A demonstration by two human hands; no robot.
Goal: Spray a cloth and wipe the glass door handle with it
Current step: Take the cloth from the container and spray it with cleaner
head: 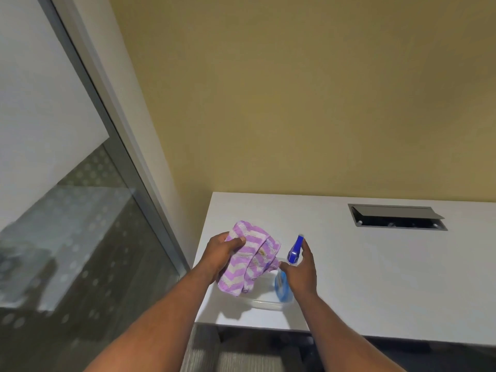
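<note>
Over the white desk [375, 264], your left hand [220, 253] bunches the striped cloth [252, 256] facing the spray bottle [291, 261], ready for spraying; your right hand [302, 272] is wrapped around that bottle.

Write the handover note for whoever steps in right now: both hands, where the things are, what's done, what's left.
Left hand: grip shut on the purple-and-white striped cloth, held bunched above the white table.
Right hand: wrapped around the blue spray bottle, nozzle toward the cloth.
A clear plastic container sits on the table's near edge under the hands.
The glass door is to the left; its handle is not in view.
Done: cloth and bottle picked up. Whether any spray has landed cannot be told.
Left: spray the cloth, set the bottle down, turn to the door, wipe the handle.
</note>
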